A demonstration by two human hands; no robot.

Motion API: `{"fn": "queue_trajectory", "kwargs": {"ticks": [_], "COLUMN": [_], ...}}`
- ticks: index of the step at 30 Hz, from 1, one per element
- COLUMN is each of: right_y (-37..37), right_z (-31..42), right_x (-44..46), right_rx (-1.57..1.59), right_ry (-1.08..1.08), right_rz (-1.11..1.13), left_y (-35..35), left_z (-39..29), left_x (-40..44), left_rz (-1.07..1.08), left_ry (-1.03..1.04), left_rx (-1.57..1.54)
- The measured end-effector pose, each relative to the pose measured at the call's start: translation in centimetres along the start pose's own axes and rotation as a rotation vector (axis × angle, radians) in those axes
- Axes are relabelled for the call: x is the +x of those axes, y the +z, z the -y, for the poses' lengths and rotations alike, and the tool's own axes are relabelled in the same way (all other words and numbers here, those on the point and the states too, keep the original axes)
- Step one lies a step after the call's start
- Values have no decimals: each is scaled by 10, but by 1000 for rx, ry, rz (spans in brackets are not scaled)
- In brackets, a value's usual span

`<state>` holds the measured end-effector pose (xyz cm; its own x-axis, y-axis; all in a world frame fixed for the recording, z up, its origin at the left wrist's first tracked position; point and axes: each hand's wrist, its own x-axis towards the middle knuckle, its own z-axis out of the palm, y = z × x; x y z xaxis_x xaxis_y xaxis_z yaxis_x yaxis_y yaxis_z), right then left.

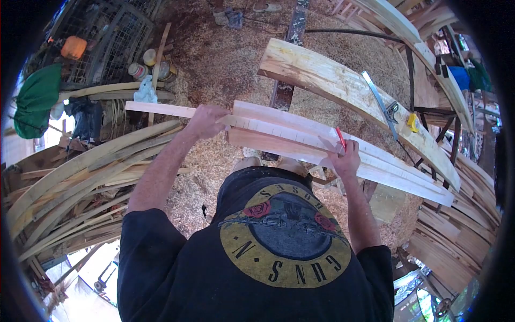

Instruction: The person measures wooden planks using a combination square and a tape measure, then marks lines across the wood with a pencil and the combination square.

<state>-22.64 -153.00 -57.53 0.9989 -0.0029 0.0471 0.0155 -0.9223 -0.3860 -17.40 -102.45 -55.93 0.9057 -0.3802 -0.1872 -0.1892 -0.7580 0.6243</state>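
A long thin wooden strip runs out to the left from under my left hand, whose fingers are closed around it. The strip lies along pale wooden boards, which reach across in front of my body to the lower right. Short dark lines cross the wood between my hands. My right hand rests on the boards and pinches a red pencil, which stands up from the fingers. The pencil's tip is hidden.
Beyond the boards lies a thick curved plank, bearing a metal square and a yellow tape measure. Curved wood strips are stacked at left, more timber at right. Shavings cover the floor. Jars stand upper left.
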Motion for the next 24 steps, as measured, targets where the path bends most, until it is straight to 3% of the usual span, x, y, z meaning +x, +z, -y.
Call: {"fn": "queue_trajectory", "kwargs": {"ticks": [24], "right_y": [-2], "right_z": [2], "right_x": [1], "right_rx": [-13], "right_ry": [5], "right_rz": [26], "left_y": [-1], "left_z": [-2], "left_x": [0], "left_rz": [30], "left_ry": [-18], "left_rx": [21]}}
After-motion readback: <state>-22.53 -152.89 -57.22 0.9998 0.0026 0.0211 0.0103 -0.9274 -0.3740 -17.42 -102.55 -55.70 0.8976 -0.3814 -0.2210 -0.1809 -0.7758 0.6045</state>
